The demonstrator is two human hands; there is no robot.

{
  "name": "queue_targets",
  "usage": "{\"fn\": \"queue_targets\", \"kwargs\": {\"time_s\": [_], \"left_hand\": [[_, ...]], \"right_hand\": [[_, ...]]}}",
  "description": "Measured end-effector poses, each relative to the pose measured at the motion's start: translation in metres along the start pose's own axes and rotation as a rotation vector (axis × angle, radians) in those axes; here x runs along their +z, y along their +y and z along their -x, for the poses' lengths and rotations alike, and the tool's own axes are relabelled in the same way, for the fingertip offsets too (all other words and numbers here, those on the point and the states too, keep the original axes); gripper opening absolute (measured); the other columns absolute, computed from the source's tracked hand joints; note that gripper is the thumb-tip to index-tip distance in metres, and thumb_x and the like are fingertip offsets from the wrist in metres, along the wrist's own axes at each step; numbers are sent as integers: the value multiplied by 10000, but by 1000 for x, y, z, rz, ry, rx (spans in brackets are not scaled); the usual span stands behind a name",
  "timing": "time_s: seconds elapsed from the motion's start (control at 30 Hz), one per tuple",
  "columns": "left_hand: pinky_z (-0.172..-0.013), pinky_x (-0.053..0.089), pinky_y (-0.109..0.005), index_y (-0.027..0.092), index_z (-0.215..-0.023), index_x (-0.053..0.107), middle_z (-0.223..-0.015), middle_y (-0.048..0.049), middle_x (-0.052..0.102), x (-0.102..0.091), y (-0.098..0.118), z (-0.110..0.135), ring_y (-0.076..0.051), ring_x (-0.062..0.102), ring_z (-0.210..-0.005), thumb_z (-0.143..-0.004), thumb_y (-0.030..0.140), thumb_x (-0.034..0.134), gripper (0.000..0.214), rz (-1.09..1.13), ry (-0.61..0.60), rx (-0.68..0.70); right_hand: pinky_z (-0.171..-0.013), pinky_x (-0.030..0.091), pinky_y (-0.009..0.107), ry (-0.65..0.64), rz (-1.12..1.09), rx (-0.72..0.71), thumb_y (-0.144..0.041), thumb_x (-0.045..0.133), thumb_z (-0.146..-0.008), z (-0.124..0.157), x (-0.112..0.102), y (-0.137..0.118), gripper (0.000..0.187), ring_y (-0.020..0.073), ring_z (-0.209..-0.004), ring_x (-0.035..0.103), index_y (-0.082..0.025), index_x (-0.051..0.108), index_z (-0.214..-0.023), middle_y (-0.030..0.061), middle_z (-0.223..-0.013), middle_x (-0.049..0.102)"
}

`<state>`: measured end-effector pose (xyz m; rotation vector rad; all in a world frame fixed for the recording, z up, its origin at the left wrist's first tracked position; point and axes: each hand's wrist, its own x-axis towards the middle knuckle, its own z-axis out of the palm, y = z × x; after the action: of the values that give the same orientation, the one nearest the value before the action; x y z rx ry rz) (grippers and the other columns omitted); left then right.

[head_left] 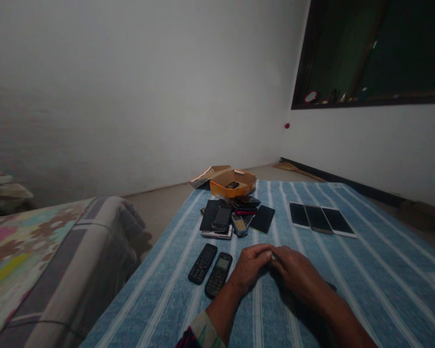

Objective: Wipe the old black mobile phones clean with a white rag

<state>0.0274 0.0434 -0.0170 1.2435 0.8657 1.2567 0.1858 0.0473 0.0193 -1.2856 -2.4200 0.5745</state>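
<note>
My left hand (251, 265) and my right hand (297, 271) meet over the blue striped cloth (166, 295). Their fingers are curled and touch at the tips. Whatever lies between them, if anything, is hidden by the backs of the hands. Just left of my left hand lie two keypad phones, a black one (203, 264) and a second one with a pale screen (219, 275). A dark edge (331, 286) of something peeks out beyond my right forearm; most of it is covered.
Farther back lies a pile of phones (223, 218), with a dark flat phone (263, 219) beside it. Behind stands an open orange box (217, 189) with a small phone inside. Three smartphones (318, 219) lie in a row at right. A bed (58, 251) stands at left.
</note>
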Motion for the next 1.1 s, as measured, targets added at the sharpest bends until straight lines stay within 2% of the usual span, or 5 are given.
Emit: {"fn": "queue_targets", "kwargs": {"time_s": [0.2, 0.53, 0.77, 0.9, 1.1], "left_hand": [[-783, 447, -306, 116, -877, 772, -829, -79, 717, 0, -2, -1, -193, 610, -789, -748, 440, 720, 353, -47, 50, -31], [-715, 427, -288, 113, -820, 769, -748, -63, 684, -1, -4, -1, -172, 576, -727, -748, 481, 702, 381, -115, 64, -34], [-786, 435, -319, 111, -847, 767, -788, -75, 698, -2, -6, -2, -196, 597, -782, -745, 484, 701, 392, -89, 49, -34], [-756, 432, -309, 113, -831, 760, -786, -69, 688, -3, -9, -3, -189, 585, -770, -736, 500, 707, 402, -70, 49, -53], [-718, 424, -290, 112, -804, 754, -749, -60, 663, -3, -9, -3, -170, 560, -721, -711, 521, 731, 420, -52, 59, -65]], "right_hand": [[-812, 402, 289, -32, 42, 29, -161, 428, -937, 2, -6, -4, 285, 212, -950, 631, -167, 655, -1111, 96, -1011, 682], [-757, 383, 287, -89, 54, 72, -248, 457, -932, 3, -18, -6, 262, 216, -891, 634, -178, 691, -1029, 97, -966, 694], [-725, 383, 272, -63, -22, 33, -283, 397, -953, 5, -24, -3, 318, 189, -840, 628, -186, 699, -925, 70, -895, 689], [-709, 387, 277, -39, 2, 40, -281, 412, -942, 6, -28, 1, 316, 187, -801, 624, -184, 687, -820, 60, -840, 675], [-716, 417, 275, -4, -36, -17, -308, 395, -956, 8, -33, 4, 362, 174, -768, 623, -213, 697, -782, 41, -810, 668]]}}
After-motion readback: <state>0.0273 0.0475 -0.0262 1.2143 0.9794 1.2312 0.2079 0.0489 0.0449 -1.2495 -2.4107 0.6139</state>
